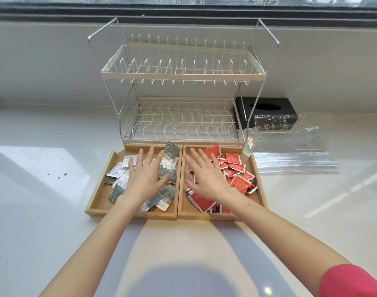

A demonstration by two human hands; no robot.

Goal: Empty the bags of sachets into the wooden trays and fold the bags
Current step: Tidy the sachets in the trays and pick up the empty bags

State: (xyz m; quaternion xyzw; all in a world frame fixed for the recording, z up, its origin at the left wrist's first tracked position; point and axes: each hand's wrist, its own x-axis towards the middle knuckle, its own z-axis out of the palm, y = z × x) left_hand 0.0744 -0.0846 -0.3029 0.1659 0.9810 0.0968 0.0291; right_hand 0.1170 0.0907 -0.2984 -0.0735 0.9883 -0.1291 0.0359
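Observation:
Two wooden trays stand side by side on the white counter. The left tray (99,200) holds several grey and white sachets (116,170). The right tray (259,189) holds several red sachets (236,166). My left hand (145,176) lies flat, fingers spread, on top of the grey sachets. My right hand (206,174) lies flat, fingers spread, on the red sachets. Neither hand grips anything. Clear plastic bags (294,161) lie flat in a stack on the counter to the right of the trays.
A two-tier wire dish rack (183,73) stands just behind the trays. A black tissue box (266,112) sits behind the plastic bags at the right. A window ledge runs along the back. White counter surface (44,189) extends to the left and in front.

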